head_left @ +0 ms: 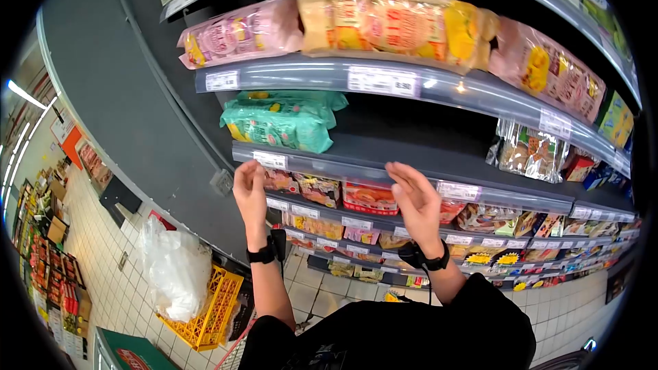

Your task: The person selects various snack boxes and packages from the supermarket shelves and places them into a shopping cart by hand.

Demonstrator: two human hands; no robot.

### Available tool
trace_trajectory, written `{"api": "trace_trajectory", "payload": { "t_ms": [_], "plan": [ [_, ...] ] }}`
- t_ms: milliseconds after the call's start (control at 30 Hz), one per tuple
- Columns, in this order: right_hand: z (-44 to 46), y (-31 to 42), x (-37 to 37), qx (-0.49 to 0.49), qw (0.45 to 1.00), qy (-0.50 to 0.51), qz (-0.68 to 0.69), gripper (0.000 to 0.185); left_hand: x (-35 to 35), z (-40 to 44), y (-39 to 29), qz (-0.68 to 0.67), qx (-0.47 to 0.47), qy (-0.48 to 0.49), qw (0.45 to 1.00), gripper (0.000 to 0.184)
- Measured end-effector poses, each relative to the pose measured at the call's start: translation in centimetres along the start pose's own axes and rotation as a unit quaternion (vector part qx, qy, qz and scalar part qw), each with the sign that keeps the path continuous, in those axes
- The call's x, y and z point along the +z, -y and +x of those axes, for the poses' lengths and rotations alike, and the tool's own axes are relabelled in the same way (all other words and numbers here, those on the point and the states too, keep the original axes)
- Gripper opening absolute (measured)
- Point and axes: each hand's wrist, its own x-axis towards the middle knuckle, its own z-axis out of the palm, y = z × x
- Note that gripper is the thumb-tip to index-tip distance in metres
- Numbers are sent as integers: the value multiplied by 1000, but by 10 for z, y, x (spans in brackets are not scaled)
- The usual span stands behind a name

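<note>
My left hand (251, 192) is raised in front of the shelf edge, just below the green bagged packs (281, 123). Its fingers are loosely bent, and nothing shows in them. Further right, my right hand (418, 202) is held up with fingers stretched and thumb apart, holding nothing. It is before the lower shelf edge, close to a red package (370, 199) on the row beneath. Both wrists carry black bands. On the shelf above lie a long yellow bagged pack (391, 24) and pink bagged packs (240, 33).
A silver pack (531, 151) stands at the right of the middle shelf. Lower rows hold several packaged foods with price tags. At lower left, a white plastic bag (175, 267) rests on a yellow crate (205, 312). A grey panel (130, 89) borders the shelves.
</note>
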Motion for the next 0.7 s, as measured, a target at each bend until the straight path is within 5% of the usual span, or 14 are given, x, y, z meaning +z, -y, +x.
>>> {"api": "trace_trajectory", "payload": {
  "t_ms": [267, 500, 700],
  "plan": [
    [54, -55, 105, -13, 970, 28, -240, 62, -30, 97, 24, 118, 51, -58, 990, 45],
    [73, -78, 138, 30, 953, 34, -301, 82, -36, 138, 37, 36, 2, -1, 999, 66],
    [82, -88, 143, 53, 942, 41, -330, 81, -45, 149, 47, 66, 15, 55, 996, 64]
  ]
}}
